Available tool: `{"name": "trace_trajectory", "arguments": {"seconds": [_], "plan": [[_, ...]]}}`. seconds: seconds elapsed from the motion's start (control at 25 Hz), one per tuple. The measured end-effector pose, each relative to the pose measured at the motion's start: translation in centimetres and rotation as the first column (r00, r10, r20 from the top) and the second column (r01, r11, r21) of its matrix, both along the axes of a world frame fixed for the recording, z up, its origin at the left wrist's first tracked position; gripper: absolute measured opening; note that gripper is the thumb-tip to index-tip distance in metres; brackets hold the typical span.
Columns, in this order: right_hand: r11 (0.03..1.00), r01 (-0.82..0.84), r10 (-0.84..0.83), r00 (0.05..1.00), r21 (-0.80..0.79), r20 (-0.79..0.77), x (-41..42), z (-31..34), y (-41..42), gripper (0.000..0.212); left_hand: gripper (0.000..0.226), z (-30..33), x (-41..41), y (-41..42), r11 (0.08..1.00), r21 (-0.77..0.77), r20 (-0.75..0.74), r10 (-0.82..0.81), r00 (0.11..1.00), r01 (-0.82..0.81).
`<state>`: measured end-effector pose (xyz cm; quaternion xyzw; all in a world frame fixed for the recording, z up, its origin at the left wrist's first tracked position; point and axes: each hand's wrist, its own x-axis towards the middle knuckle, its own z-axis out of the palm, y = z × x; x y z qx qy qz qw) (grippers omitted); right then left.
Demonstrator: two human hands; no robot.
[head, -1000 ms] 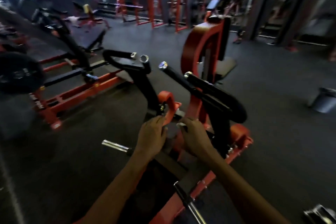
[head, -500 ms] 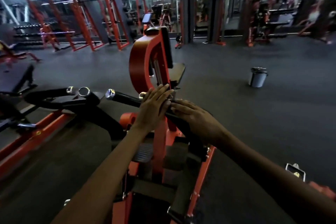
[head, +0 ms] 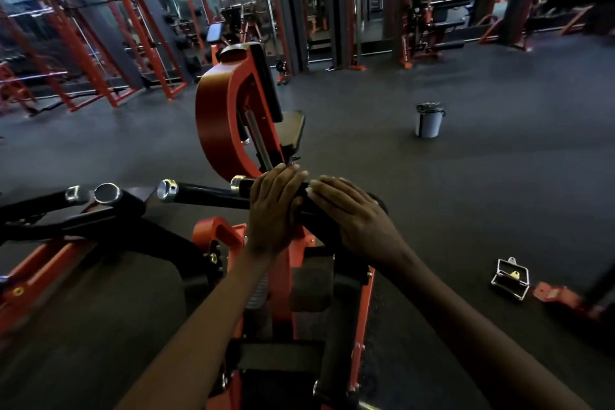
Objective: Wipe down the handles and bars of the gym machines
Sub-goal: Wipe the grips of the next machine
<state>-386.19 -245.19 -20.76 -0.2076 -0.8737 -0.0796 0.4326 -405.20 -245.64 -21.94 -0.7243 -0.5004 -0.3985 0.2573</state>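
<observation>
Hands at work on a plate-loaded gym machine: a person's left hand and right hand lie flat, fingers straight and together, on the black padded handle at the centre of the frame. No cloth is visible under either palm. The handle looks rigid, fixed and rubber-grippy, probably best wrapped along its length towards the chrome end cap. A grey bucket stands well apart on the floor, its contents hidden.
</observation>
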Motion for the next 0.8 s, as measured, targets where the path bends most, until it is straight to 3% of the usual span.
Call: {"name": "trace_trajectory", "arguments": {"seconds": [0.16,0.28,0.32,0.44,0.52,0.64,0.72,0.8], "plan": [[0.992,-0.035,0.001,0.964,-0.124,-0.267,3.6,-3.3,-0.4,0.038,0.04,0.1,-0.9,0.0,0.999,-0.019,-0.024,-0.05,0.998,0.05],[0.942,0.08,-0.25,0.816,-0.327,-0.521,3.5,-3.1,0.4,0.028,0.041,-0.2,-0.8,-0.6,0.996,-0.049,0.011,-0.068,0.998,0.068],[0.931,0.109,-0.291,0.799,-0.349,-0.526,2.4,-2.0,0.4,0.032,0.042,-0.5,-0.9,-0.6,0.997,-0.044,0.016,-0.06,0.998,0.061],[0.979,0.092,-0.136,0.959,-0.182,-0.247,-0.5,0.5,-0.5,0.036,0.045,-0.6,-0.6,-0.9,0.997,-0.062,0.031,-0.038,0.999,0.039],[0.979,0.029,-0.084,0.958,-0.2,-0.273,0.1,-0.6,-0.7,0.032,0.044,-0.5,-0.4,-1.2,0.997,-0.07,0.049,-0.02,0.999,0.024],[0.928,-0.001,-0.211,0.825,-0.373,-0.524,3.2,-5.7,-1.7,0.033,0.043,-0.7,-0.2,-1.3,0.993,-0.113,0.113,-0.032,0.993,0.045],[0.823,0.007,-0.403,0.711,-0.567,-0.576,4.1,-7.8,-2.0,0.043,0.043,-0.4,-0.4,-1.2,0.997,-0.075,0.091,-0.016,0.996,0.023],[0.821,0.032,-0.455,0.64,-0.569,-0.62,3.5,-7.3,-1.4,0.04,0.041,0.5,0.1,-2.8,0.998,-0.067,0.067,-0.015,0.998,0.02]]}}
